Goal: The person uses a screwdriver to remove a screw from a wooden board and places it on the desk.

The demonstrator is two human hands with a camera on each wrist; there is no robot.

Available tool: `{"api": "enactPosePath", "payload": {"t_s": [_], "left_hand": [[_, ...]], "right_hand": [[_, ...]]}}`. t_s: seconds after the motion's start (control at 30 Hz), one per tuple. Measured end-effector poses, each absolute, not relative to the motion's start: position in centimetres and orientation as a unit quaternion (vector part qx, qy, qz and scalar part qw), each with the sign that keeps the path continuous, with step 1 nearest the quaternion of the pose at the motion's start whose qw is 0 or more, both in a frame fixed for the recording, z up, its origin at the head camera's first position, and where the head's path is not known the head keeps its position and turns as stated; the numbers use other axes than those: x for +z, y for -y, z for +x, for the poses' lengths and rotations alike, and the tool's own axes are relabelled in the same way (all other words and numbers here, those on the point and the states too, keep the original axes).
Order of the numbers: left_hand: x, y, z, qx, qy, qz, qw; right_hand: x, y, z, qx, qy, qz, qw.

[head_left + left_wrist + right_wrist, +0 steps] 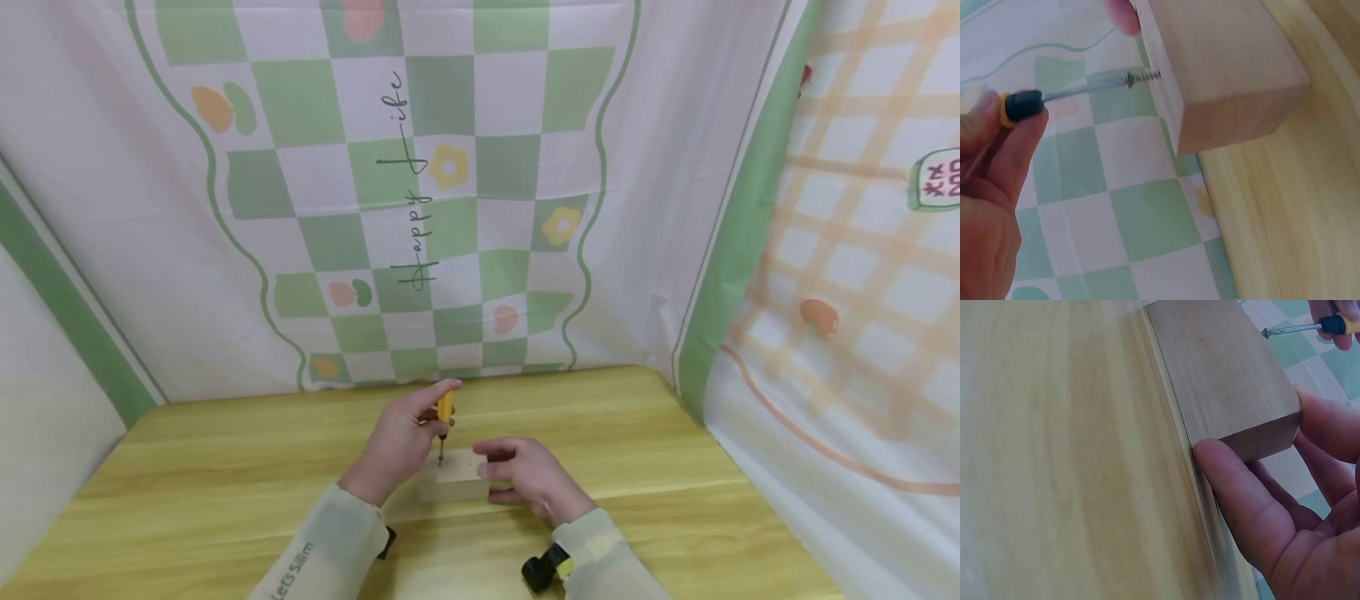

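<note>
My left hand (396,443) grips a screwdriver (446,408) by its yellow handle, the shaft pointing down. At the shaft's tip, a screw (1144,77) stands partway out of the face of a pale wooden block (1235,56), its thread showing. Thumb and fingers pinch the handle near the black collar (1024,105). My right hand (534,477) holds the right end of the block, thumb on the near side and fingertips at the top and far edge. In the right wrist view, the thumb and fingers curl round the block's end.
The block rests on a yellow wood-grain table (247,467). Behind the table hangs a green-and-white checked cloth (442,250), and a peach plaid cloth (847,275) hangs at the right. A black wrist device (542,570) sits by the right sleeve.
</note>
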State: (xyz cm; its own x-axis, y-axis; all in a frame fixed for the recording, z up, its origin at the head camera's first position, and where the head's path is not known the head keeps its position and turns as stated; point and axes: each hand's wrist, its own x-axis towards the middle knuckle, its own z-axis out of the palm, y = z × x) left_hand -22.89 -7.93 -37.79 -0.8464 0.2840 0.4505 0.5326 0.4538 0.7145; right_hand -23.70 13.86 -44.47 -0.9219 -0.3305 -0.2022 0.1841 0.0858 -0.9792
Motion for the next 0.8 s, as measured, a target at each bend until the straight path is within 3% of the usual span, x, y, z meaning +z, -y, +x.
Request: {"api": "enactPosePath", "payload": {"t_s": [0.2, 0.33, 0.63, 0.8], "left_hand": [[-38.1, 7.1, -22.6, -0.464, 0.838, -0.206, 0.197], [-38.2, 6.8, -22.4, -0.468, 0.838, -0.184, 0.211], [-37.5, 8.6, -22.9, -0.458, 0.842, -0.261, 0.118], [-37.1, 9.0, -23.1, -0.462, 0.835, -0.273, 0.12]], "right_hand": [[-44.5, -13.8, -23.8, -0.671, -0.714, -0.052, 0.192], [-44.5, -13.9, -23.8, -0.67, -0.716, -0.054, 0.19], [-44.4, -14.0, -23.9, -0.672, -0.713, -0.056, 0.193], [-44.5, -14.1, -23.9, -0.671, -0.714, -0.056, 0.195]]}}
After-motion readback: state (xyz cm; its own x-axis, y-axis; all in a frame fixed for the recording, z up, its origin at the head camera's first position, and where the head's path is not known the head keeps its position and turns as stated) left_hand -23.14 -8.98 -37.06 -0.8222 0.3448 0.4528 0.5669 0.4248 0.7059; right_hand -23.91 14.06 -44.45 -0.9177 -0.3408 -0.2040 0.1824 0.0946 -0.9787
